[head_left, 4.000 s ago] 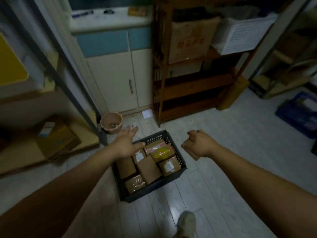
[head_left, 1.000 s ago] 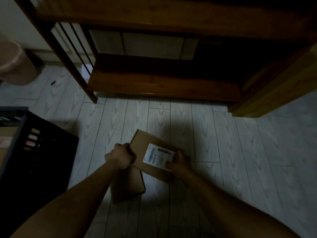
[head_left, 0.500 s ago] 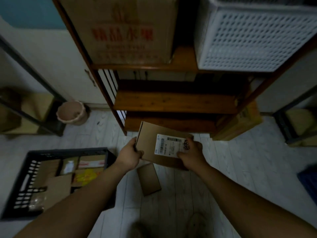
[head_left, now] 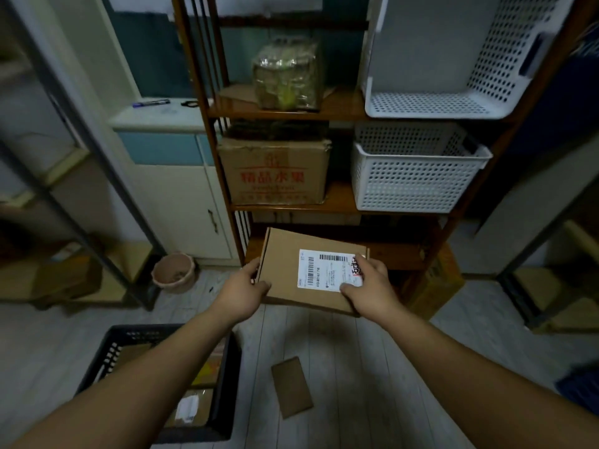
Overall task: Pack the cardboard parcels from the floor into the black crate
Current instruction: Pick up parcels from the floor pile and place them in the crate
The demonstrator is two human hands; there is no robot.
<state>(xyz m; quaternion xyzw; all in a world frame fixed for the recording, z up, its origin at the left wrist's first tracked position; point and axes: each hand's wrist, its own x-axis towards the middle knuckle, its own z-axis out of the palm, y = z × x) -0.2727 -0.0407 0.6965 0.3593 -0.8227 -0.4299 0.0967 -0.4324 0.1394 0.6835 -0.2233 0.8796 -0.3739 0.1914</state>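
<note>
Head view: the left hand (head_left: 241, 291) and right hand (head_left: 369, 288) grip the labelled parcel (head_left: 285, 270) aloft — edge-held, it could slip and miss the already crowded black crate (head_left: 100, 361) — another parcel (head_left: 291, 387) waits on the floor.

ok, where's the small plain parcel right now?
Head view, lower centre: the small plain parcel lies on the floor, just right of the black crate, below the held labelled parcel.

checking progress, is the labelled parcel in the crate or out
Out: the left hand and right hand hold the labelled parcel up, apart from the black crate.
</note>
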